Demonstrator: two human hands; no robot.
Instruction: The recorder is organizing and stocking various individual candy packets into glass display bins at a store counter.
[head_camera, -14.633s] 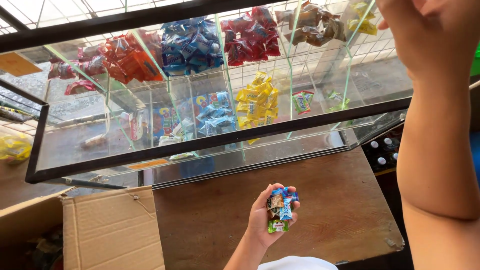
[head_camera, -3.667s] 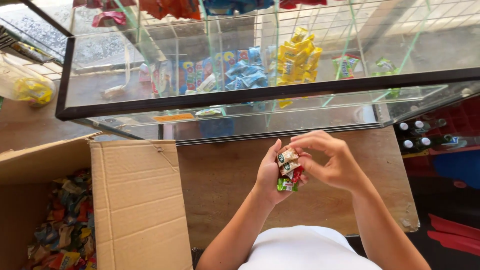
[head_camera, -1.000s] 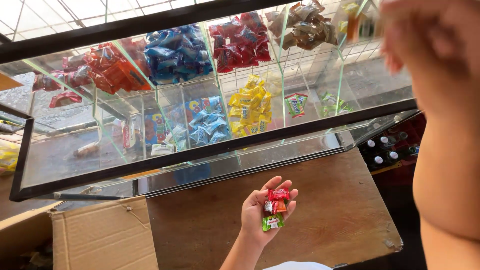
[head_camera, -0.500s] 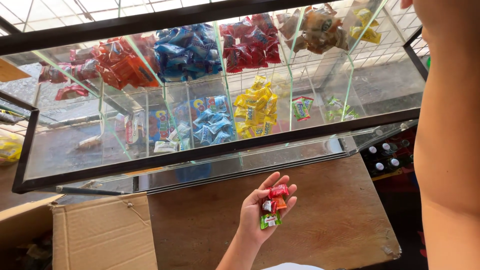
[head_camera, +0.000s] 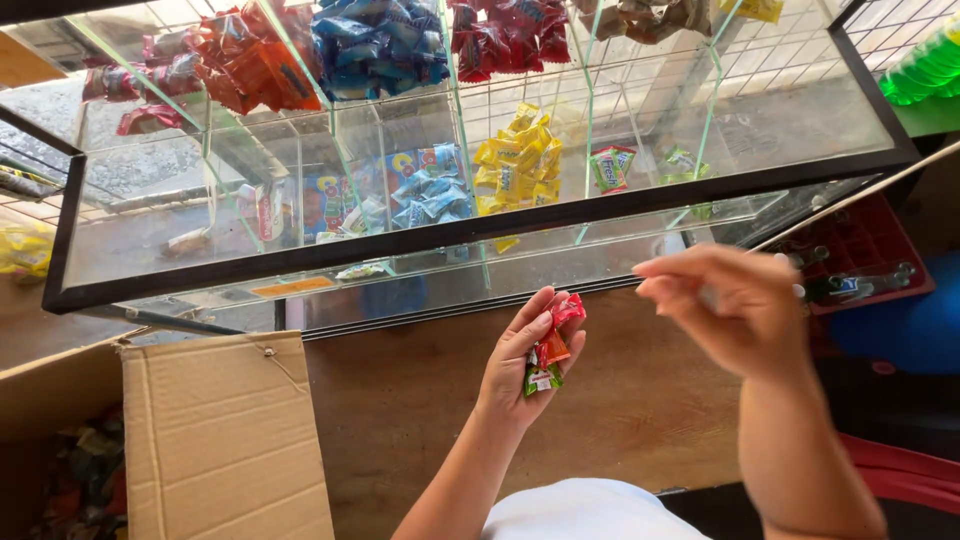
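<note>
At the near left stands an open cardboard box, its flap up, with a jumble of wrapped sweets dim in its depths. Beyond it, across the far side of the wooden counter, runs a glass display case split into compartments: orange packets, blue ones, red ones along the far row, and yellow sweets in a nearer cell.

In the middle, the left hand is turned palm up over the counter, fingers half curled around a small bunch of sweets in red, orange and green wrappers. They rest against the fingertips rather than deep in the palm, so keeping that hand level and cupped looks wise, or one may slide off.

To the right, the right hand hangs in the air, blurred, just apart from the sweets, thumb and fingertips drawn close together and holding nothing I can make out. A pinch on one wrapper at a time, by its twisted end, seems the cleanest way to lift a piece without disturbing the rest.
</note>
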